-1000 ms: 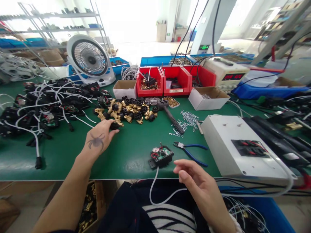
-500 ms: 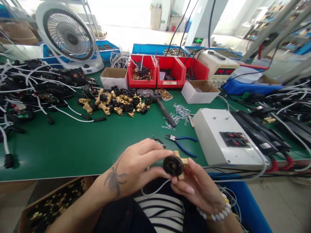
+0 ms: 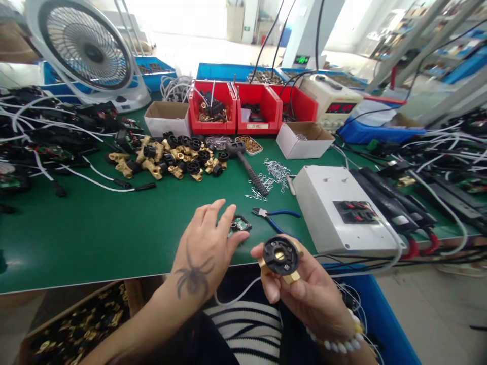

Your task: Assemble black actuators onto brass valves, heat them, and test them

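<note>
My right hand [image 3: 304, 284] is closed around a brass valve with a round black cap [image 3: 281, 255]; the cap faces up toward me, showing screws and a brass centre. Over the table's front edge, my left hand [image 3: 207, 230] has its fingers apart, thumb and fingertips beside a small circuit board assembly [image 3: 240, 223] with a black rim. Whether the fingers touch it I cannot tell. A white cable [image 3: 239, 299] hangs in a loop below the hands. Blue-handled cutting pliers [image 3: 279, 215] lie just beyond the board.
A heap of brass valves [image 3: 175, 159] lies behind, with a black hammer [image 3: 247, 167] and metal clips [image 3: 276, 175] beside it. Red bins [image 3: 258, 109], a fan [image 3: 91, 56] and a grey box [image 3: 342, 213] surround the work area. Cabled black units [image 3: 57, 121] fill the left.
My left hand has let go of the brass valve and moved left and forward to the circuit board. My right hand has tilted the valve, turning its black cap upward.
</note>
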Demonstrator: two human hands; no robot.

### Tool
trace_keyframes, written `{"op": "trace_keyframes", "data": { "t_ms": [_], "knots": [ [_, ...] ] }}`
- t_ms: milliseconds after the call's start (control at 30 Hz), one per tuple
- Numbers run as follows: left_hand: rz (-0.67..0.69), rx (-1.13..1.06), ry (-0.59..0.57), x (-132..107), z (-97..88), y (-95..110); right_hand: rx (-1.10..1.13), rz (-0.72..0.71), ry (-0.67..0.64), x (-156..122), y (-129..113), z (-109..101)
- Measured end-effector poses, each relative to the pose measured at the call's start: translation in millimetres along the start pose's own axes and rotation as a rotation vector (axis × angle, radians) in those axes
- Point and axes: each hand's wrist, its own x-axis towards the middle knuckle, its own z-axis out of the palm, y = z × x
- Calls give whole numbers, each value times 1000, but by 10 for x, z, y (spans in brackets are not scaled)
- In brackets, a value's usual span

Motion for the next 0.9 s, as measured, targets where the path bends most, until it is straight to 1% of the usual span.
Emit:
{"op": "trace_keyframes", "data": {
  "t_ms": [33,67,133,167,233,267,300,367,400,433,467,500,567,633,667,700,767,833,867,900],
  "knots": [
    [12,-154,30,-8,-49,19,-16,-15,24,-2,16,26],
    [24,-324,28,-19,-96,47,-38,-44,54,-1,32,57],
    [10,-635,-19,-46,-155,120,-110,-125,84,7,56,119],
    [-24,-757,-42,-63,-159,154,-162,-161,70,14,61,139],
    [-139,-951,-56,-96,-127,198,-312,-218,27,46,62,125],
    [-205,-1033,-48,-111,-102,203,-419,-244,54,74,60,85],
    [-269,-1110,-41,-123,-77,200,-561,-276,132,112,59,22],
    [-371,-1242,-18,-139,-46,174,-938,-328,361,214,66,-159],
    [-406,-1287,-15,-143,-41,159,-1116,-330,457,271,73,-263],
    [-430,-1318,-23,-146,-44,145,-1252,-318,510,327,79,-363],
    [-443,-1336,-37,-147,-51,134,-1337,-298,519,374,83,-451],
    [-444,-1343,-47,-146,-61,125,-1367,-278,503,408,80,-519],
    [-407,-1325,-54,-145,-79,114,-1334,-261,467,421,48,-575],
    [-338,-1273,-60,-143,-87,106,-1298,-254,442,359,-22,-525],
    [-308,-1243,-77,-142,-85,103,-1219,-238,426,309,-67,-469],
    [-292,-1227,-112,-142,-80,100,-1080,-209,401,253,-114,-402],
    [-284,-1302,-246,-140,-59,99,-668,-107,326,149,-197,-262],
    [-267,-1481,-429,-135,-31,99,-258,26,228,81,-252,-153],
    [-253,-1573,-480,-130,-20,96,-126,84,186,62,-268,-118],
    [-244,-1654,-494,-122,-14,91,-33,128,154,49,-280,-96]
  ]
}}
